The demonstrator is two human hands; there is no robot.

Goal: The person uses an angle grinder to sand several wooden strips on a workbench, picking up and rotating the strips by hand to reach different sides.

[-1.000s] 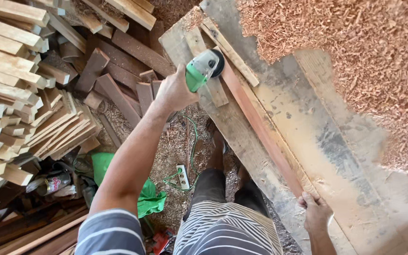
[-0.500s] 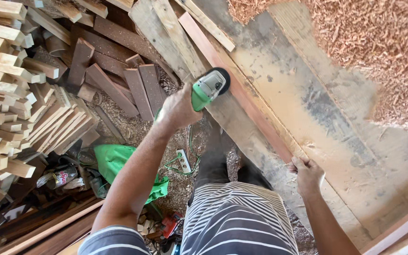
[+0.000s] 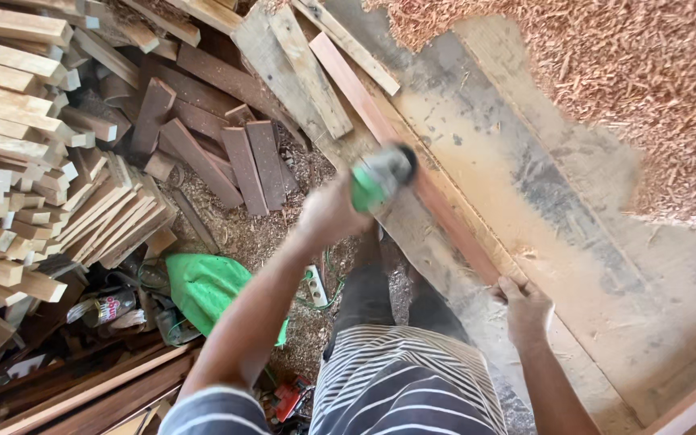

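Long, narrow reddish wooden strip lying diagonally along the edge of the worn, dusty plank surface, near end at the lower right. Green and grey handheld power sander, blurred, pressed on the strip about midway, black disc against the wood. Left hand wrapped around the sander's body, fingers closed tight on it. Right hand at the strip's near end, fingers curled over it, holding it down. Reddish wood shavings heaped across the far right of the surface. Pale stacked wooden slats well off to the left, dark offcuts on the floor beside them. Crumpled green cloth and white power strip on the sawdust-covered floor below.
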